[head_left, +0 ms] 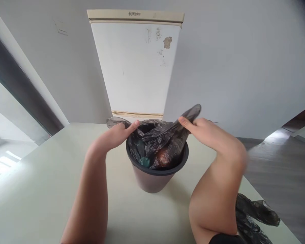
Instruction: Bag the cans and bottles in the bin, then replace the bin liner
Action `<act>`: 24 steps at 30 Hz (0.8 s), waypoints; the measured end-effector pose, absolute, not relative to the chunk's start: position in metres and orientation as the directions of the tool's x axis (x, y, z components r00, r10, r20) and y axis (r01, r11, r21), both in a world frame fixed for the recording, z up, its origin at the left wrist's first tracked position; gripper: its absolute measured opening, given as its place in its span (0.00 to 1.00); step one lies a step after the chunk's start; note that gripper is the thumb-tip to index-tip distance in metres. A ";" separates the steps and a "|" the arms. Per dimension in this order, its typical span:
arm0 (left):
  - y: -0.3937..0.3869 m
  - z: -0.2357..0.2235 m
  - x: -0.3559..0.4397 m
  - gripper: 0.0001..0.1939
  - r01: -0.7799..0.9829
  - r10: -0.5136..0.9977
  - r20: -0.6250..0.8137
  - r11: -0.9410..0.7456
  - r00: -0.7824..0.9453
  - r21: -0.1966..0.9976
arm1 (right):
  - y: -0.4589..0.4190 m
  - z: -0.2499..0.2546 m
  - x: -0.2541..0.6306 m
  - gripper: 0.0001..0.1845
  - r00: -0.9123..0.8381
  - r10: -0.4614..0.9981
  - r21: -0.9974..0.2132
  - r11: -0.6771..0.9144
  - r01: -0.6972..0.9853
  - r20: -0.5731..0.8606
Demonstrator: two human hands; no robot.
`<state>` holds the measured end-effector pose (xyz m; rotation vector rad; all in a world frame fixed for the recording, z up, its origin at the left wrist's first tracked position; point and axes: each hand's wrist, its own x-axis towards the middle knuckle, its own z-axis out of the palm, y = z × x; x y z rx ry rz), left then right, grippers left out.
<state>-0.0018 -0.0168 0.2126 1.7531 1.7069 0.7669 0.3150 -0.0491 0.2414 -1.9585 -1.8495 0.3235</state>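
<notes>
Nearest, at the lower right, there is the dark edge of a sleeve (225, 239), and beside that arm lies a loose bag (259, 213) of black plastic, crumpled and shiny. The counter (132, 220) is pale, slightly greenish and smooth.

On the counter, in the middle, stands a bin (154, 183). It is upright, its long axis is vertical, and its mouth points upward. Its form is a round cone which becomes narrower toward the base; the wall is brownish and the rim is dark.

Inside the bin is a black bag (156, 134) of thin, wrinkled, half-transparent film. A green patch (144, 162) and a reddish one (164, 157) are visible low in it, but what they are is not clear. The upper edge of the bag stretches from left to right above the rim, and its right corner points up and outward.

The left grip (118, 135) pinches the film at the left, and the right grip (204, 130) pinches it at the right, thumb against fingers.

Farther away stands a white refrigerator (137, 64), flat, boxy and stained, before a plain grey wall (231, 67).
</notes>
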 end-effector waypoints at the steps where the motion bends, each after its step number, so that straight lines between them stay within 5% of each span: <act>1: -0.013 0.210 0.005 0.29 0.675 0.999 0.049 -0.032 -0.006 0.737 | -0.042 0.242 0.309 0.35 0.059 0.994 -0.458 -0.008 0.889 0.097; 5: -0.003 0.203 0.032 0.25 0.443 0.958 0.287 -0.252 -0.014 0.860 | -0.023 0.240 0.295 0.27 0.010 0.986 -0.625 0.097 0.774 0.165; 9: -0.011 0.209 0.047 0.22 -0.163 0.865 0.502 -0.491 0.027 0.856 | -0.023 0.238 0.279 0.23 -0.147 0.922 -0.910 0.380 0.167 0.358; 13: -0.024 0.221 0.039 0.15 -0.543 0.856 0.517 -0.441 -0.015 0.714 | -0.031 0.242 0.259 0.21 -0.173 0.870 -0.872 0.408 -0.271 0.461; 20: -0.042 0.236 0.031 0.07 -0.502 0.901 0.406 -0.283 0.154 0.817 | -0.036 0.246 0.255 0.08 -0.305 0.879 -0.903 0.258 -0.344 0.368; 24: -0.052 0.245 0.032 0.08 -0.527 0.860 0.496 -0.369 0.118 0.766 | -0.029 0.243 0.254 0.12 -0.277 0.903 -0.921 0.241 -0.307 0.329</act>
